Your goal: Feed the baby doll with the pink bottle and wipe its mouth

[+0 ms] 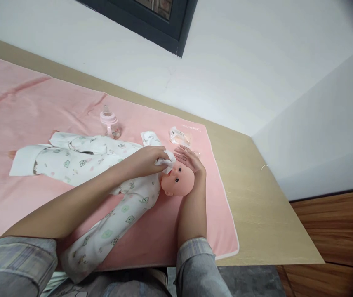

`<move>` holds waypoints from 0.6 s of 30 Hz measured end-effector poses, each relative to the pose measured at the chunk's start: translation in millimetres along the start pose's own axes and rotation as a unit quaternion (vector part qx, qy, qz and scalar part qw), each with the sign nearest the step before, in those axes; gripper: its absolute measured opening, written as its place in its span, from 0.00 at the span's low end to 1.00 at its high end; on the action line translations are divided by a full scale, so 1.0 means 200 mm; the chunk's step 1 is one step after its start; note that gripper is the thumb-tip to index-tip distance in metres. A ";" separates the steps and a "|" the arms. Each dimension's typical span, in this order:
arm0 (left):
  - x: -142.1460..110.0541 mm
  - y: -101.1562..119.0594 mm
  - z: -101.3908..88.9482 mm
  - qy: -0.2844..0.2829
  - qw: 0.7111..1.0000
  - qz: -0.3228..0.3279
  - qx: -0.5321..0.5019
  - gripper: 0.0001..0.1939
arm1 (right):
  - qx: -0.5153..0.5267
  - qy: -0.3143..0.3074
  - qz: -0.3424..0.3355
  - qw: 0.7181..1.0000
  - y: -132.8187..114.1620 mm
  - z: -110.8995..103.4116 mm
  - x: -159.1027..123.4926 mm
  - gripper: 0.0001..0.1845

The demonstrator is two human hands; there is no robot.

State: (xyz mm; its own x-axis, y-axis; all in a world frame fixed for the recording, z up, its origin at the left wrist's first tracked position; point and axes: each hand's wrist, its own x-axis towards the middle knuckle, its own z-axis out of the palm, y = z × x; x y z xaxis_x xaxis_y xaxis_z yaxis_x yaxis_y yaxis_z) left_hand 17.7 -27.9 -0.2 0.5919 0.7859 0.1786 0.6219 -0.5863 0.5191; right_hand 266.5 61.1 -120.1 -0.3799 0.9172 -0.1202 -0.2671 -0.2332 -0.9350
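Note:
A baby doll [182, 181] in white printed pyjamas [102, 156] lies on its back on a pink blanket [151, 239]. My left hand [147, 161] pinches a white tissue [168, 160] and holds it at the doll's mouth and chin. On the far side of the doll's head, my right hand [190, 159] lies with fingers stretched out and the wrist against the top of the head. It appears to steady the head, though the contact under it is partly hidden. One sleeve of the pyjamas hangs over the near table edge.
A pink-topped baby bottle [110, 123] stands on the blanket behind the doll. A clear plastic packet [180, 137] lies just beyond my right hand. The wooden table [250, 198] meets a white wall [220, 82] at the back, with a dark window frame [164, 31] above.

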 end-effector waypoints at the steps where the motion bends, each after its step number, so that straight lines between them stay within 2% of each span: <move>1: -0.01 0.00 -0.01 -0.005 1.000 -0.001 -0.011 0.08 | 0.002 0.002 0.000 1.000 0.00 0.00 0.00 0.23; 9: -0.02 0.00 -0.03 -0.054 0.998 -0.015 -0.032 0.08 | -0.007 0.026 0.007 1.000 -0.03 0.03 -0.01 0.20; 18: -0.01 0.01 0.01 -0.046 0.999 -0.011 0.006 0.06 | -0.014 0.034 0.012 0.999 -0.04 0.05 -0.02 0.18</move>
State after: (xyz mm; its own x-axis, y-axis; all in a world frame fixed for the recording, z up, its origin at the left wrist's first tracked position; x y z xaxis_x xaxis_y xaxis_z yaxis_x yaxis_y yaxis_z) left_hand 18.1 -30.4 -1.5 0.6216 0.7782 0.0891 0.6414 -0.5710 0.5124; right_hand 261.3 55.2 -107.7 -0.3248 0.9314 -0.1646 -0.2328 -0.2474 -0.9405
